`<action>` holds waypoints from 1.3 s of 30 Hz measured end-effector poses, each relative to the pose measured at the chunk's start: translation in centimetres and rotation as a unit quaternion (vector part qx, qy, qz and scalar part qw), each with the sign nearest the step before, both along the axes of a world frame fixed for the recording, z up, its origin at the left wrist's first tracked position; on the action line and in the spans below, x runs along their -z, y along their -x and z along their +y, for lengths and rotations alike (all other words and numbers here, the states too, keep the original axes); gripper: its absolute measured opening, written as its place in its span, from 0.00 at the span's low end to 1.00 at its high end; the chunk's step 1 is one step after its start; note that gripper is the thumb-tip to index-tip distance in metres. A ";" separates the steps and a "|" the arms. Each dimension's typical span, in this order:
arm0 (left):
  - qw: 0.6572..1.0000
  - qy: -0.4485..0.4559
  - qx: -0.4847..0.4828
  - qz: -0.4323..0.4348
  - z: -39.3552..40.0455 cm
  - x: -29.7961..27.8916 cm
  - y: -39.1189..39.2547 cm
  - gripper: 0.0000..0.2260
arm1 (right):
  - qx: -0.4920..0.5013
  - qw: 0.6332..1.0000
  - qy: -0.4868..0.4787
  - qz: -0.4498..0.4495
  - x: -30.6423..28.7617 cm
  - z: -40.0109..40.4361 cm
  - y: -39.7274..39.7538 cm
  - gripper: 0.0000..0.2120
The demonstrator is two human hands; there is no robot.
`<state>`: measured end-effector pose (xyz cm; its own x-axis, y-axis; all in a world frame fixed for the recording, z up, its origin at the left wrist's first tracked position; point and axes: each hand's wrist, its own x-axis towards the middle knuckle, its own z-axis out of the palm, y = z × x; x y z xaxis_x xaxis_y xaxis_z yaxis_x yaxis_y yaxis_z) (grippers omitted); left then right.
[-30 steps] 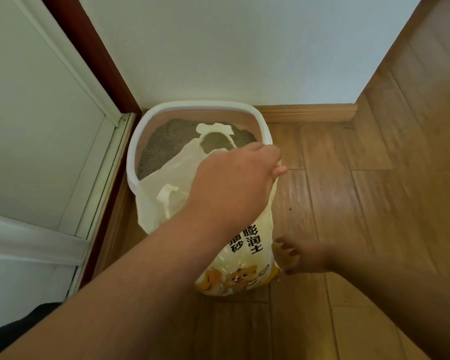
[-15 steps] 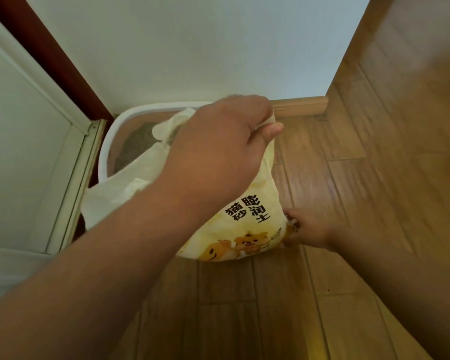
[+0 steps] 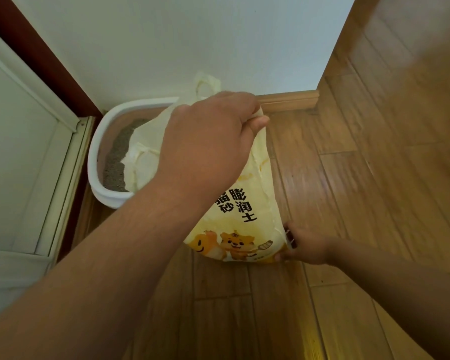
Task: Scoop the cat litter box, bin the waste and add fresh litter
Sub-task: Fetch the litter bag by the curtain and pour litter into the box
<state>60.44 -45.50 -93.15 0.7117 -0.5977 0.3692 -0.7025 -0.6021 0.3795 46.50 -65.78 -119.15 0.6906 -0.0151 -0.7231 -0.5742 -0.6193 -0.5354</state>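
- Wood plank floor (image 3: 335,193) fills the right and bottom; white wall (image 3: 166,42) and baseboard (image 3: 289,98) across the top.
- White litter box (image 3: 99,162), centre-left, holds grey litter.
- Left hand (image 3: 205,141) pinches the top of the yellow litter bag (image 3: 247,206); right hand (image 3: 305,245) grips its lower corner.

Soft, even indoor light, somewhat dim and warm. A pale sheen lies on the wood floor (image 3: 309,183), with a yellow glint near the bottom edge. The wall (image 3: 192,42) is evenly lit. Wide-angle bending curves the edges; the right floor looks blurred.
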 end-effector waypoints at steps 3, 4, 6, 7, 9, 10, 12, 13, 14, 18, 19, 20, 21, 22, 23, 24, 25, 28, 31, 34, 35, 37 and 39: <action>0.999 0.021 -0.041 -0.013 0.2 -0.1 -0.3 0.11 | -0.003 0.999 -0.021 -0.034 -1.5 0.1 -0.4 0.41; 0.998 0.022 -0.057 -0.023 0.3 -0.2 -0.4 0.10 | -0.005 0.999 -0.030 -0.045 -1.9 0.2 -0.5 0.41; 0.995 0.015 -0.086 -0.050 0.2 -0.4 -0.4 0.10 | 0.000 0.997 -0.045 -0.064 -2.7 0.5 -0.6 0.39; 0.993 0.010 -0.097 -0.064 0.1 -0.5 -0.3 0.10 | 0.001 0.996 -0.048 -0.070 -3.1 0.8 -0.7 0.39; 0.990 0.009 -0.107 -0.090 -0.1 -0.5 -0.1 0.11 | -0.004 0.995 -0.056 -0.080 -4.3 1.6 -0.9 0.37; 0.988 0.011 -0.111 -0.103 -0.2 -0.5 -0.1 0.12 | -0.009 0.995 -0.054 -0.086 -4.9 2.2 -1.1 0.36; 0.984 0.019 -0.126 -0.121 0.0 -0.7 -0.4 0.12 | -0.007 0.995 -0.030 -0.100 -6.3 3.4 -1.6 0.33; 0.983 0.021 -0.132 -0.124 0.1 -0.9 -0.6 0.13 | 0.001 0.994 -0.015 -0.105 -6.9 4.0 -1.8 0.30; 0.983 0.018 -0.136 -0.121 0.3 -1.0 -1.0 0.13 | 0.012 0.994 -0.005 -0.108 -7.5 4.6 -2.1 0.27; 0.986 0.008 -0.148 -0.070 2.0 -2.4 -3.6 0.15 | 0.035 0.992 0.055 -0.109 -10.7 7.0 -3.6 0.17; 0.987 0.008 -0.154 -0.052 2.6 -2.7 -4.3 0.15 | 0.035 0.991 0.075 -0.106 -11.6 7.4 -4.1 0.16; 0.987 0.009 -0.155 -0.032 3.2 -2.8 -4.9 0.14 | 0.037 0.990 0.090 -0.098 -12.4 7.8 -4.5 0.14; 0.989 0.016 -0.149 -0.009 3.8 -3.0 -5.4 0.14 | 0.040 0.990 0.099 -0.089 -13.2 8.1 -4.9 0.13; 0.990 0.030 -0.140 0.017 4.2 -3.0 -5.8 0.15 | 0.044 0.990 0.102 -0.082 -13.8 8.4 -5.1 0.12; 0.989 0.046 -0.130 0.044 4.6 -2.9 -6.0 0.15 | 0.048 0.990 0.105 -0.077 -14.4 8.6 -5.2 0.12; 0.988 0.063 -0.122 0.063 4.8 -2.9 -6.1 0.15 | 0.053 0.990 0.108 -0.073 -14.9 8.7 -5.2 0.13; 0.987 0.081 -0.117 0.074 4.8 -2.7 -6.3 0.15 | 0.060 0.990 0.109 -0.070 -15.6 8.8 -5.1 0.14; 0.980 0.133 -0.110 0.103 4.8 -1.8 -7.2 0.16 | 0.105 0.988 0.098 -0.063 -17.2 9.3 -4.9 0.17; 0.971 0.173 -0.104 0.129 5.1 -0.7 -9.0 0.16 | 0.147 0.981 0.107 -0.064 -18.8 10.1 -4.5 0.16; 0.967 0.184 -0.092 0.148 5.6 0.4 -10.8 0.15 | 0.160 0.978 0.123 -0.050 -19.8 10.4 -4.5 0.14; 0.966 0.182 -0.089 0.162 5.8 0.7 -11.3 0.15 | 0.161 0.977 0.129 -0.046 -20.1 10.4 -4.6 0.14; 0.965 0.173 -0.077 0.182 6.3 1.4 -12.2 0.14 | 0.166 0.976 0.135 -0.039 -20.7 10.1 -4.7 0.12; 0.963 0.160 -0.082 0.201 7.0 2.0 -13.0 0.14 | 0.161 0.975 0.147 -0.038 -21.2 9.9 -4.9 0.11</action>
<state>73.40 -38.46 -95.10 0.9103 -0.3672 0.1913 -0.3665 -0.4997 0.7848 51.36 -55.92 -97.98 0.6668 -0.4391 -0.6021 -0.7302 -0.5466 -0.4099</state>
